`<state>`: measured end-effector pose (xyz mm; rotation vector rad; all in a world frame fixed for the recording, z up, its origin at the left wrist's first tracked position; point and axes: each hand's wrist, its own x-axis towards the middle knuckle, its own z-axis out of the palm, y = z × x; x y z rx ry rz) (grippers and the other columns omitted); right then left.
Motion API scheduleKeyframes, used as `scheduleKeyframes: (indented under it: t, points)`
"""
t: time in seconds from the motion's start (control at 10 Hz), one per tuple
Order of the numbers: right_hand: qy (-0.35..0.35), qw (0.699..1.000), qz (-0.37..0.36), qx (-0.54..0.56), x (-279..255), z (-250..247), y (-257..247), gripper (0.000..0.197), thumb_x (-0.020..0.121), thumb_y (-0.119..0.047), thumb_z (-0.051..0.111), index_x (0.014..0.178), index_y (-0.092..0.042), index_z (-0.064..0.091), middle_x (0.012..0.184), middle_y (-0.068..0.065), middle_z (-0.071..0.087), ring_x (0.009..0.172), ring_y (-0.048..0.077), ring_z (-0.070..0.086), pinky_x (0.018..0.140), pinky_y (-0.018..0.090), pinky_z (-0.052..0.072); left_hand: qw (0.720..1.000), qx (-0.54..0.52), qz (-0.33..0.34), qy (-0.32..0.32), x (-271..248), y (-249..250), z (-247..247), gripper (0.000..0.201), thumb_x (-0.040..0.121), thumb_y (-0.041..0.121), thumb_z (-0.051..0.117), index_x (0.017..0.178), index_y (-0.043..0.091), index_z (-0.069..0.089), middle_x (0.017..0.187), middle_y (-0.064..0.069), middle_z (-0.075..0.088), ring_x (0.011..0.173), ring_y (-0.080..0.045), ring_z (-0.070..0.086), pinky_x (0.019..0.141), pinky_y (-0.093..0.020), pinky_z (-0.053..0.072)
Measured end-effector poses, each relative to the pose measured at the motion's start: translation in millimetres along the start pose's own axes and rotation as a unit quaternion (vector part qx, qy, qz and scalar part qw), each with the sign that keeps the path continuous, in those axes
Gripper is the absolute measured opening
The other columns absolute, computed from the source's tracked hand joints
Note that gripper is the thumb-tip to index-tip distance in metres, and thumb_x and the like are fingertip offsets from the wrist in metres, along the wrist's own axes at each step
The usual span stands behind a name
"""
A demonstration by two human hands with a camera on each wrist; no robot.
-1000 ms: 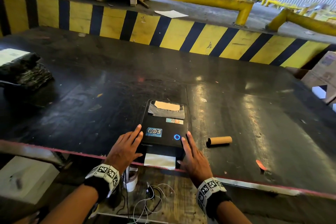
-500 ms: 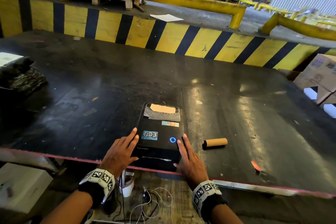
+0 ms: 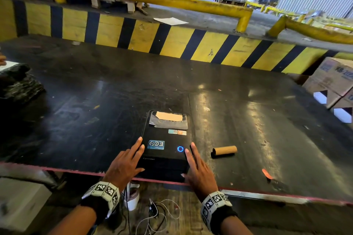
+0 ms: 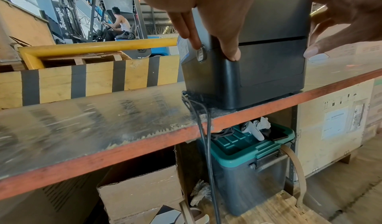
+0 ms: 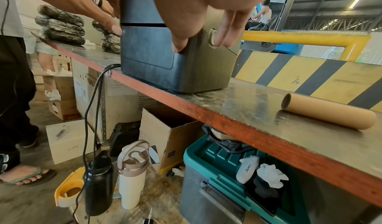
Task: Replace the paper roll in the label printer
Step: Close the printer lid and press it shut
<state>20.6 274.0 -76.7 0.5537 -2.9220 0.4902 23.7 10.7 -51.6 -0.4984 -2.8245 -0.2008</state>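
The black label printer (image 3: 166,145) sits at the table's near edge, lid down, its blue ring light lit. My left hand (image 3: 126,164) lies along its left side and my right hand (image 3: 198,170) along its right side. In the left wrist view, straight fingers (image 4: 193,36) reach a round side latch (image 4: 201,54) and the thumb presses the printer's (image 4: 268,67) front corner. The right wrist view mirrors this: fingers (image 5: 223,38) at the right latch, thumb on the printer (image 5: 148,61) front. An empty cardboard core (image 3: 224,151) (image 5: 328,113) lies to the right.
Black wrapped bundles (image 3: 17,84) sit at the table's far left, cardboard boxes (image 3: 332,80) at the right. A yellow-black barrier (image 3: 172,42) backs the table. The printer's cable (image 4: 204,145) hangs over the red table edge (image 3: 57,168). Below stand a teal-lidded bin (image 5: 206,162) and bottles (image 5: 132,175).
The white paper strip that stuck out of the printer's front slot a second ago no longer shows. Both hands stay on the printer's sides.
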Motion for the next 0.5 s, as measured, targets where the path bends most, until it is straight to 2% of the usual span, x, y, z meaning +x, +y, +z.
scheduleKeyframes:
  t: [0.1, 0.2, 0.3, 0.4, 0.5]
  points:
    - [0.006, 1.000, 0.004, -0.008, 1.0, 1.6, 0.4, 0.103, 0.063, -0.032, 0.083, 0.142, -0.016, 0.018, 0.152, 0.009, 0.011, 0.107, 0.029, 0.063, 0.083, 0.039, 0.058, 1.000, -0.004, 0.001, 0.005, -0.2, -0.1, -1.1, 0.099, 0.034, 0.038, 0.094, 0.116, 0.008, 0.047, 0.127, -0.017, 0.061, 0.065, -0.013, 0.067, 0.058, -0.024, 0.058]
    - [0.011, 1.000, 0.005, 0.002, 1.9, 2.2, -1.3, 0.100, 0.067, -0.029, 0.080, 0.142, -0.021, 0.013, 0.152, 0.006, 0.005, 0.111, 0.032, 0.061, 0.087, 0.042, 0.056, 1.000, -0.006, 0.001, 0.008, 0.0, -1.0, 0.1, 0.098, 0.034, 0.036, 0.094, 0.116, 0.008, 0.047, 0.128, -0.017, 0.060, 0.063, -0.013, 0.065, 0.057, -0.023, 0.057]
    - [0.000, 1.000, 0.015, 0.009, 1.5, 1.0, -2.4, 0.097, 0.075, -0.027, 0.074, 0.141, -0.028, 0.003, 0.152, 0.001, -0.007, 0.123, 0.031, 0.051, 0.098, 0.041, 0.049, 1.000, -0.007, -0.007, 0.004, -0.3, -0.1, 1.6, 0.099, 0.036, 0.036, 0.094, 0.118, 0.009, 0.046, 0.131, -0.016, 0.058, 0.067, -0.013, 0.066, 0.058, -0.024, 0.058]
    - [-0.017, 0.999, 0.023, 0.024, 2.4, -5.1, -6.4, 0.092, 0.082, -0.025, 0.067, 0.145, -0.028, 0.000, 0.150, -0.006, -0.021, 0.134, 0.025, 0.039, 0.107, 0.035, 0.040, 0.999, -0.028, -0.033, -0.006, 0.6, 1.2, 3.2, 0.099, 0.039, 0.033, 0.094, 0.122, 0.009, 0.045, 0.137, -0.014, 0.053, 0.073, -0.014, 0.067, 0.062, -0.026, 0.059]
    - [-0.027, 0.996, 0.039, 0.078, -6.6, -18.2, -11.2, 0.086, 0.084, -0.019, 0.064, 0.147, -0.027, 0.007, 0.156, -0.006, -0.013, 0.137, 0.023, 0.030, 0.110, 0.037, 0.035, 0.993, -0.087, -0.077, -0.001, -11.4, 11.9, 8.5, 0.096, 0.053, 0.025, 0.089, 0.134, 0.012, 0.039, 0.150, -0.013, 0.035, 0.096, -0.019, 0.065, 0.080, -0.035, 0.057]
